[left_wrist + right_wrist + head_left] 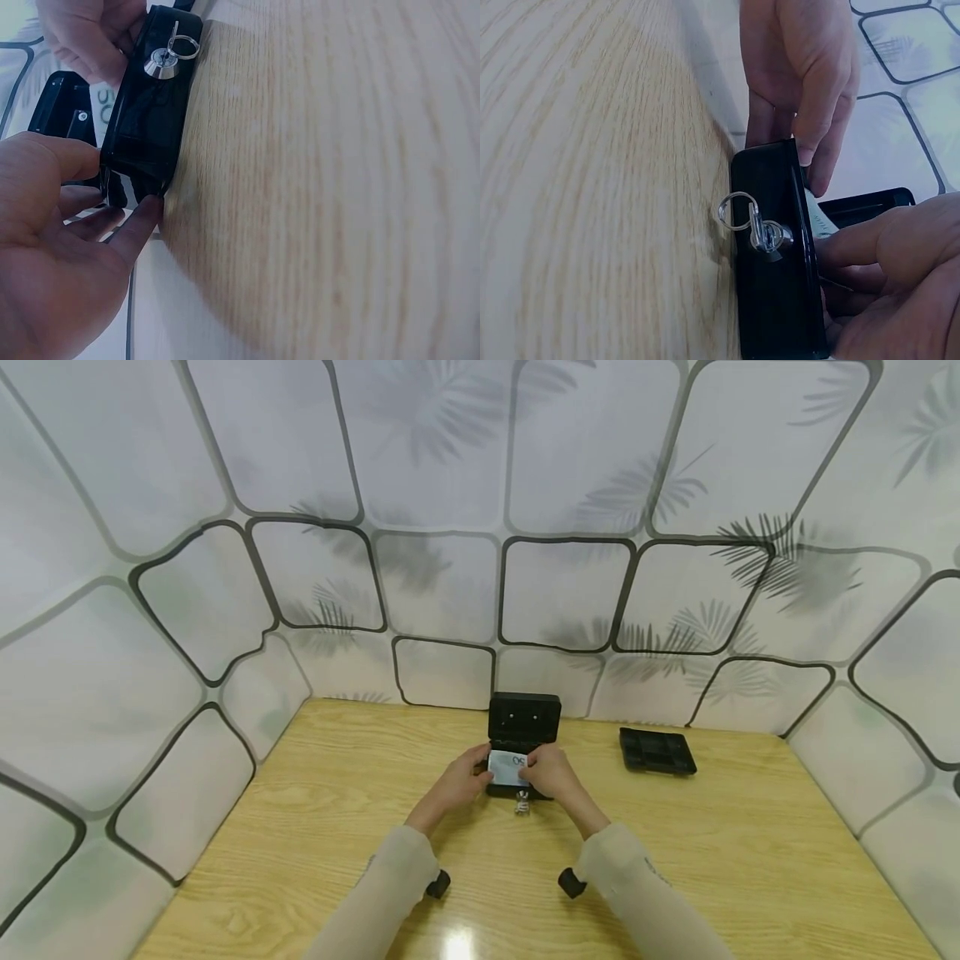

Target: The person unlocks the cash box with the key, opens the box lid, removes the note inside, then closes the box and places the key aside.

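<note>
A small black cash box (525, 717) stands against the back of the table with its lid raised. A pale blue banknote (507, 768) marked 50 lies over its open lower part. My right hand (551, 772) pinches the note's right side between thumb and fingers. At the box's left end, my left hand (462, 777) grips the side wall, thumb at the rim and fingers along the outside. A key (759, 225) on a ring sits in the lock on the front face. The box's inside is mostly hidden by the note and hands.
A black compartment tray (657, 751) lies on the wooden table (750, 843) to the right of the box. A patterned curtain wall (566, 597) rises behind the table and along both sides. Dark wrist camera mounts (572, 883) sit by both sleeves.
</note>
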`<action>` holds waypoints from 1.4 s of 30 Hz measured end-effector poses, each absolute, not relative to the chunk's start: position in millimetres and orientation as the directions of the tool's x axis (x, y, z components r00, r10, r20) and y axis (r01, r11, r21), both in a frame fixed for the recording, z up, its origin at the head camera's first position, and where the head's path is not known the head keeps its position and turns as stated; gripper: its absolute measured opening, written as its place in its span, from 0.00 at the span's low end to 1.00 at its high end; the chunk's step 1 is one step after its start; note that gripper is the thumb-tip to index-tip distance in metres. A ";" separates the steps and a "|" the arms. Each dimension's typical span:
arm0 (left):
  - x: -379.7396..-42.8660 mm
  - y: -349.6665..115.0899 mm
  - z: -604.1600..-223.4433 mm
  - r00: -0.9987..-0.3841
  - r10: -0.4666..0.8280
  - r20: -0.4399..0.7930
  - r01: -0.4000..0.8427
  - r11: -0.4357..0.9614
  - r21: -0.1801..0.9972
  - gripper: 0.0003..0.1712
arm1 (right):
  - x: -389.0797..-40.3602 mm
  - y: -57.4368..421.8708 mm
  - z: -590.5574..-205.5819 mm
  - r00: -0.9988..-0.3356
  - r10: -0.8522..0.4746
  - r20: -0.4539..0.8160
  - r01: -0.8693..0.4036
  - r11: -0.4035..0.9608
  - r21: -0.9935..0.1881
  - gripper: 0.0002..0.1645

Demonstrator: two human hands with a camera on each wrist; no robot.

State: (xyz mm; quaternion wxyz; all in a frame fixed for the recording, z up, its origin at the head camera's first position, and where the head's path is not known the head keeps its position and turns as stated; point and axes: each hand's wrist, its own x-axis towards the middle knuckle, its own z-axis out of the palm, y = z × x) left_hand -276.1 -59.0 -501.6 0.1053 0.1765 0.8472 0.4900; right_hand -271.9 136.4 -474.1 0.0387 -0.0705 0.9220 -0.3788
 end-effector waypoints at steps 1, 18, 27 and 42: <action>-276.1 -59.1 -501.6 -0.915 0.402 -0.004 0.199 0.461 0.865 0.33 | -272.1 136.3 -474.8 -0.988 -0.155 -0.014 -0.101 0.707 -0.700 0.35; -277.6 -57.8 -503.5 -0.925 0.381 0.007 0.203 0.477 0.855 0.33 | -276.9 151.3 -476.4 -0.995 0.013 0.095 -0.071 0.571 -0.818 0.24; -275.7 -58.3 -501.3 -0.921 0.389 0.009 0.209 0.474 0.855 0.33 | -275.9 169.9 -468.2 -0.999 0.044 -0.030 0.044 0.380 -0.924 0.17; -278.3 -58.6 -503.0 -0.915 0.402 0.014 0.224 0.482 0.847 0.32 | -256.8 208.1 -430.0 -0.997 0.058 -0.048 0.061 0.232 -0.971 0.22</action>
